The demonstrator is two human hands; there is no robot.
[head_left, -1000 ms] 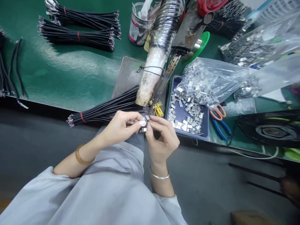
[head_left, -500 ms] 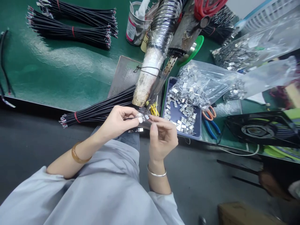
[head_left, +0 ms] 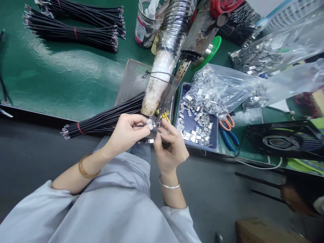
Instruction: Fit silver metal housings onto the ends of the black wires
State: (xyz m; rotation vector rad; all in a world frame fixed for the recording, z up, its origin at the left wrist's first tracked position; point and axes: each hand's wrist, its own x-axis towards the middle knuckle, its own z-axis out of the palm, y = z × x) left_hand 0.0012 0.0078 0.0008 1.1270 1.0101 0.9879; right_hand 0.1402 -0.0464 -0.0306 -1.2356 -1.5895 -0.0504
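Since half a second ago, the right hand [head_left: 172, 145] has come in closer to the left hand [head_left: 129, 131], bringing its fingertips up to the small metal connector [head_left: 157, 124]. In the head view, the left hand, white coverings at its fingertips, pinches this connector just beyond the desk [head_left: 63, 81] edge, below the white end of a foil-wrapped hose [head_left: 162, 74]. The right hand's thumb and forefinger stand narrowly apart; whether they grip anything, I cannot tell. A red-banded black cable bundle [head_left: 108, 118] lies behind the left hand. Right of the hands, a blue tray [head_left: 189, 122] holds loose metal connectors [head_left: 198, 135] and part of a clear plastic bag [head_left: 220, 84].
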